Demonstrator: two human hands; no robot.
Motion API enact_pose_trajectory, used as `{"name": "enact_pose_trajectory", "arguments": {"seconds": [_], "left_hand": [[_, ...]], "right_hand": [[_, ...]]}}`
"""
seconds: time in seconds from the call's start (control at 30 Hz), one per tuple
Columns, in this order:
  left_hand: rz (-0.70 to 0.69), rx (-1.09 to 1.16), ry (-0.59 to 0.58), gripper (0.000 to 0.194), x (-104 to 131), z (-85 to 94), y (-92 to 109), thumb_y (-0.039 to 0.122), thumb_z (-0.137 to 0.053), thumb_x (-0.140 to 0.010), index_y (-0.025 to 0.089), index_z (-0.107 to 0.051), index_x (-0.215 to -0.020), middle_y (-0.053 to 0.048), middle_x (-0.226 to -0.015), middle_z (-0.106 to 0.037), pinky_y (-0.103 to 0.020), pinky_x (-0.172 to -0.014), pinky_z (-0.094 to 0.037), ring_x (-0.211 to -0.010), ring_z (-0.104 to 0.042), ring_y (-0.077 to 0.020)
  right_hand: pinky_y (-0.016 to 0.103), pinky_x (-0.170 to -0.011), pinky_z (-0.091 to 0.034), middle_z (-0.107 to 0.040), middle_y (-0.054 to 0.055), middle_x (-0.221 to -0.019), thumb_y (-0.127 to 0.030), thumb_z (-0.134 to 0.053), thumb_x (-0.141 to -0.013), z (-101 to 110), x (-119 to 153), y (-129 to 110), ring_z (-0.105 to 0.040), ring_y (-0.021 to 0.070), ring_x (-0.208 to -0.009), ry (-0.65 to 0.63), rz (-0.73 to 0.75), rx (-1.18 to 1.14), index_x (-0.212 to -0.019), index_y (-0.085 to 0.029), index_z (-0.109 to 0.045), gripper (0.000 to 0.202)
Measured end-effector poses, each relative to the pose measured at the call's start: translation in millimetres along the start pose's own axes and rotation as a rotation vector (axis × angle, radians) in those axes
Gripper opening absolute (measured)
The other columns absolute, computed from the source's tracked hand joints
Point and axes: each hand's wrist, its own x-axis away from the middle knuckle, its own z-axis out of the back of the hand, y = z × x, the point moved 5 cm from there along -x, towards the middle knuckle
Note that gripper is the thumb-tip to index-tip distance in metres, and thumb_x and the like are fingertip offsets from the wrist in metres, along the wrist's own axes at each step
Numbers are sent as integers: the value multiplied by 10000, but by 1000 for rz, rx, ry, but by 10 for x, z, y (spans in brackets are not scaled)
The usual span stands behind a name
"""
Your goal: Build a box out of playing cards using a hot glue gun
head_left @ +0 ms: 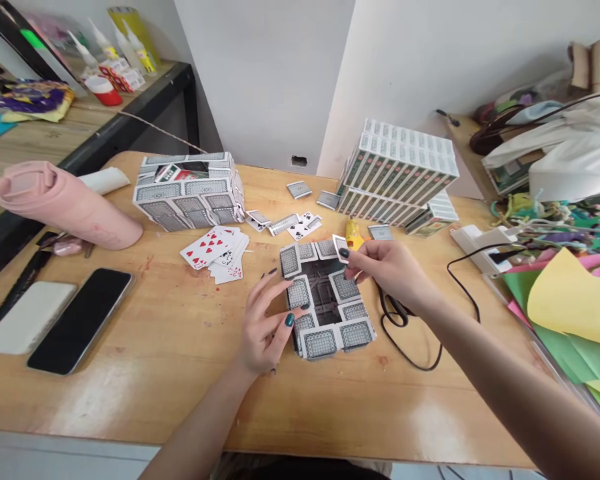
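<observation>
A shiny table (175, 333) before pale walls (265, 73) bears a card box (319, 342).

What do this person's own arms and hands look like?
Both forearms show no sleeves. The left hand and right hand wear no gloves, and no watch shows. The nails are painted dark, with a glossy teal on the left thumb.

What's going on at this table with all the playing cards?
Someone is handling an open-topped box of playing cards on a wooden table. The left hand rests its fingers on the left side, while the right hand pinches a single card at the far right corner; whether that card is attached isn't clear. A similar, larger card box stands farther back on the left, with loose cards lying in front of it.
</observation>
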Motion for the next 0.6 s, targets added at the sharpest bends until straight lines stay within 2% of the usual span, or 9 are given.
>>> {"name": "enact_pose_trajectory", "arguments": {"seconds": [0.1,0.23,0.3,0.33,0.4,0.5,0.6], "left_hand": [[22,43,62,298,8,26,-2,189,-442,-887,246,-733,-863,-45,-1243,-568,-537,-1006,-387,-1245,-441,-292],[160,71,167,261,-64,96,-112,204,-491,-880,234,-708,-738,-34,-1105,-621,-444,-965,-449,-1120,-544,-237],[259,75,176,195,-167,102,-232,228,-509,-881,235,-700,-842,-40,-1128,-605,-419,-992,-436,-1106,-554,-218],[295,71,153,186,-231,85,-297,246,-525,-877,245,-676,-986,-48,-1177,-584,-421,-1025,-407,-1139,-535,-217],[316,107,85,356,-356,13,-416,271,-505,-891,267,-544,-1245,-62,-1347,-485,-439,-1093,-324,-1281,-420,-228],[337,176,-60,387,-458,-159,-551,287,-475,-907,285,-504,-1292,-52,-1388,-462,-432,-1128,-258,-1327,-363,-213],[380,246,-53,378,-449,-248,-610,304,-481,-901,272,-518,-1275,-62,-1362,-480,-429,-1112,-281,-1303,-391,-217]], "right_hand": [[233,-485,-405,-597,9,-533,-522,-536,-820,15,37,124,-495,107,-474,232,133,41,-573,-191,-531,413],[249,-502,-383,-543,0,-551,-557,-452,-848,-211,115,329,-471,128,-507,265,174,28,-590,-215,-483,429],[251,-516,-384,-545,2,-579,-536,-442,-858,-261,155,360,-460,130,-519,286,187,40,-615,-218,-493,404],[252,-521,-385,-550,2,-589,-520,-444,-862,-270,169,361,-459,131,-522,279,188,43,-630,-217,-502,386],[251,-526,-388,-570,7,-610,-485,-459,-863,-269,188,343,-471,131,-530,240,185,62,-660,-213,-528,347],[250,-535,-411,-624,23,-690,-443,-488,-859,-223,204,299,-523,135,-559,204,183,54,-772,-201,-578,273],[243,-512,-431,-636,22,-707,-450,-521,-844,-133,190,249,-550,130,-540,239,191,-56,-894,-190,-573,270]]}}
